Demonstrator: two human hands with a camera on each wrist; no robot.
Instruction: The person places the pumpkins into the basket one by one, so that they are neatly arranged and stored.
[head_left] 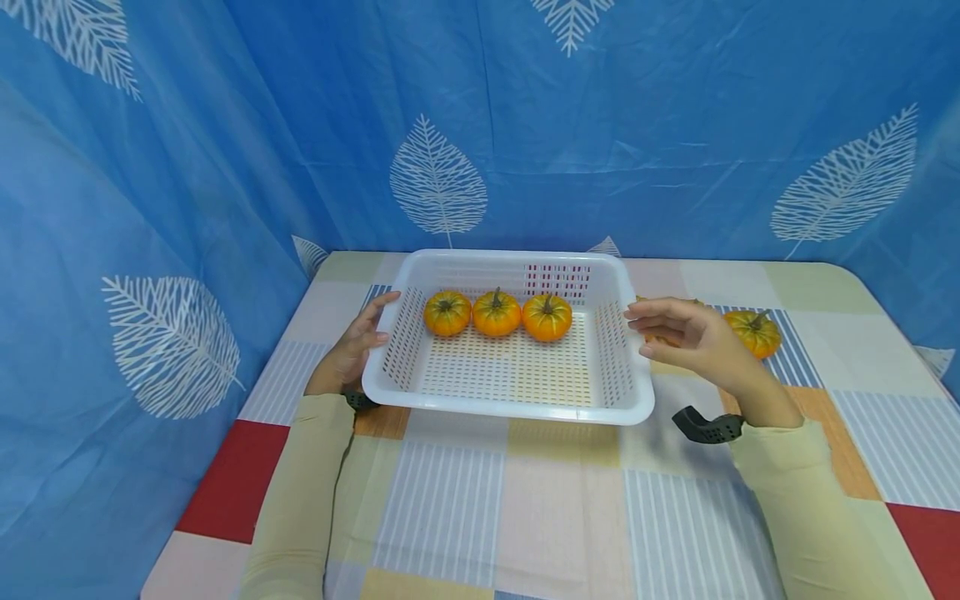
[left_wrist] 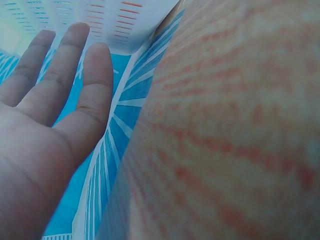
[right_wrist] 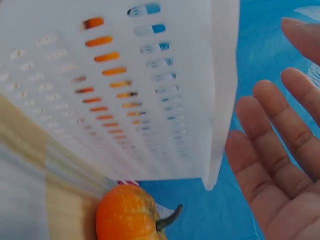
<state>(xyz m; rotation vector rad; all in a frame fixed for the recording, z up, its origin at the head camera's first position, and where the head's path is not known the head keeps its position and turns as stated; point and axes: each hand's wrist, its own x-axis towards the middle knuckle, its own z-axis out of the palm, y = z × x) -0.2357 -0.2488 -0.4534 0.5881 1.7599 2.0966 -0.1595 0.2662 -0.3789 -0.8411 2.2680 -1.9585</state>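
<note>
A white plastic basket with slotted walls stands between both hands, with three small orange pumpkins in a row along its far half. At the basket's left end is my left hand, fingertips right at the rim. The left wrist view shows its fingers extended beside the slotted wall. My right hand is at the opposite end, thumb and fingers spread close to the rim. In the right wrist view its fingers are straight, just outside the basket wall.
Right of the basket, a pumpkin lies on the patchwork tablecloth. More orange shows partly hidden behind the right hand. A pumpkin also appears below the basket edge in the right wrist view. Blue leaf-print curtains hang behind the table.
</note>
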